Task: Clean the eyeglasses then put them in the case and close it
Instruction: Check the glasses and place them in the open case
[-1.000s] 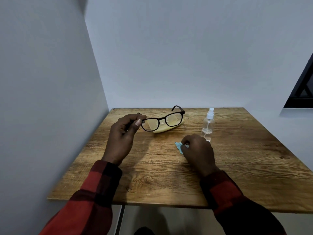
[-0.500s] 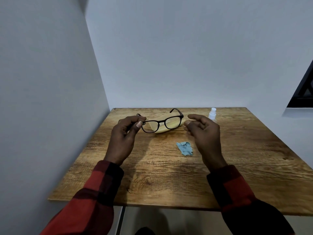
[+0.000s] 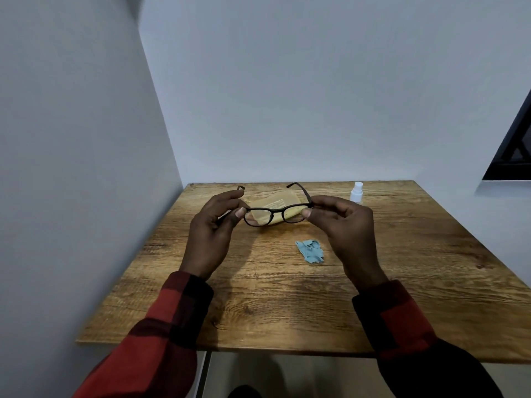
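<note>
Black-framed eyeglasses (image 3: 276, 213) hang in the air above the back half of the wooden table (image 3: 287, 297), temples unfolded and pointing away from me. My left hand (image 3: 212, 237) pinches the frame's left corner. My right hand (image 3: 343, 229) pinches the right corner. A flat yellow case (image 3: 273, 201) lies on the table behind and below the glasses, partly seen through the lenses. A crumpled light blue cloth (image 3: 311, 251) rests on the table just left of my right wrist, touched by neither hand.
A small clear spray bottle with a white cap (image 3: 357, 191) stands at the back right, mostly hidden behind my right hand. Grey walls close off the table's left and back sides. A dark window frame (image 3: 514, 145) shows at the far right.
My right hand let go of the blue cloth, rose, and took hold of the glasses' right corner. The glasses turned level, facing me, now held by both hands.
</note>
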A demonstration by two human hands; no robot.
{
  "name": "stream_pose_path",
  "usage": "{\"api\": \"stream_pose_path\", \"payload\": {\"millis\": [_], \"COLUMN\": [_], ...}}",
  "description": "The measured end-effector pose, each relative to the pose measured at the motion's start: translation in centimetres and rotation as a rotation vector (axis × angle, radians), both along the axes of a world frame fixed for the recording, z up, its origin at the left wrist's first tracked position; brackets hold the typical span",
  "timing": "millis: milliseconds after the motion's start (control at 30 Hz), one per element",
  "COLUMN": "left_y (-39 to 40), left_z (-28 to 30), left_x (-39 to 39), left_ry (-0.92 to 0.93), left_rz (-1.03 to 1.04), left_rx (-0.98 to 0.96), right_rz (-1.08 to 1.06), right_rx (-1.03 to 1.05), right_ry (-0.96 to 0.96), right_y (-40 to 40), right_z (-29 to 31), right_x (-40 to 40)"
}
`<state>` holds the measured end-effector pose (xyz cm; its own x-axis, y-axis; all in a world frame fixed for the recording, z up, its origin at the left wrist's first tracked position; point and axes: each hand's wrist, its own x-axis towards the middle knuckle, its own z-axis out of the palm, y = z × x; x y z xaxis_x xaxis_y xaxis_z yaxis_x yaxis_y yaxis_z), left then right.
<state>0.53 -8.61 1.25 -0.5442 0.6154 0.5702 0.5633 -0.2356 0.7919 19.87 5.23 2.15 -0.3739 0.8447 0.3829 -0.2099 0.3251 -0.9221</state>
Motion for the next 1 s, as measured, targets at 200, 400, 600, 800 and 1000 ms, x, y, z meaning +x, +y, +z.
{"api": "stream_pose_path", "payload": {"millis": [200, 400, 600, 800, 1000], "left_y": [-0.09, -0.06, 0.1, 0.05, 0.08], "left_z": [-0.04, -0.14, -0.33, -0.45, -0.58], "left_x": [0.21, 0.3, 0.15, 0.22, 0.77], "left_ry": [0.013, 0.021, 0.006, -0.024, -0.208], "left_rz": [0.001, 0.007, 0.011, -0.005, -0.085], "left_rx": [0.005, -0.002, 0.003, 0.011, 0.034], "right_rz": [-0.02, -0.019, -0.011, -0.011, -0.018], "right_rx": [0.043, 0.076, 0.083, 0.076, 0.09], "right_ry": [0.008, 0.014, 0.001, 0.001, 0.01], "right_y": [0.19, 0.39, 0.47, 0.37, 0.23], "right_z": [-0.38, -0.57, -0.82, -1.05, -1.1], "right_x": [0.03, 0.12, 0.3, 0.55, 0.66]}}
